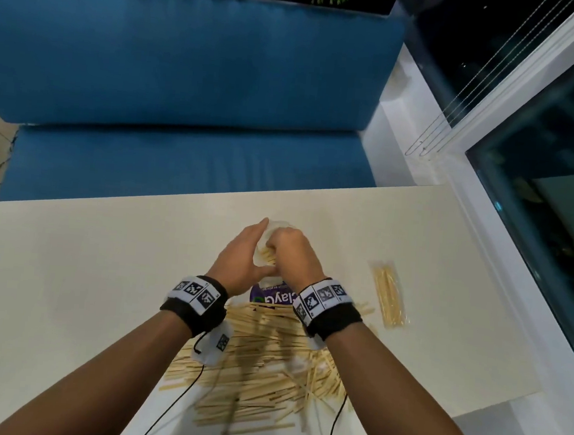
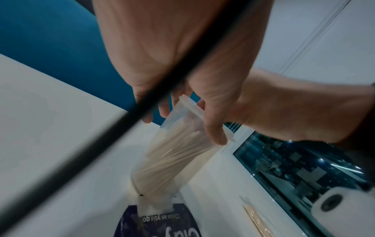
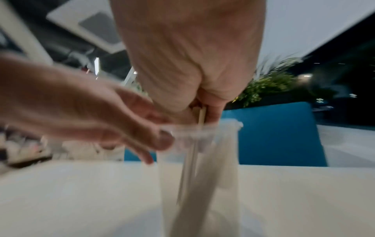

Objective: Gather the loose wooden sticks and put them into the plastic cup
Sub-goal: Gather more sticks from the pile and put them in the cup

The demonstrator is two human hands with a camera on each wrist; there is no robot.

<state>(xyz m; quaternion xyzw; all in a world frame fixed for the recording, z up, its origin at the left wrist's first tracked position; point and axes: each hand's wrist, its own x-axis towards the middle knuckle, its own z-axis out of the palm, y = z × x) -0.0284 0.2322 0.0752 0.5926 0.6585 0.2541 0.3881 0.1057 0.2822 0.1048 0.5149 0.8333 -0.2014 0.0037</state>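
A clear plastic cup [image 1: 280, 225] stands on the white table [image 1: 85, 270], holding several wooden sticks [image 1: 269, 255]. My left hand [image 1: 241, 258] grips the cup from the left, fingers on its far side and thumb on the near side. My right hand [image 1: 293, 252] is over the cup's mouth, pinching a few sticks [image 3: 201, 115] whose lower ends are inside the cup [image 3: 219, 160]. In the left wrist view the cup [image 2: 178, 144] leans and is packed with sticks. A big loose pile of sticks [image 1: 260, 363] lies under my forearms.
A sealed packet of sticks [image 1: 389, 297] lies to the right of the hands. A purple-printed bag [image 1: 270, 296] lies between the cup and the pile. A blue sofa [image 1: 187, 72] is beyond the table's far edge, a window frame [image 1: 485, 215] along its right edge.
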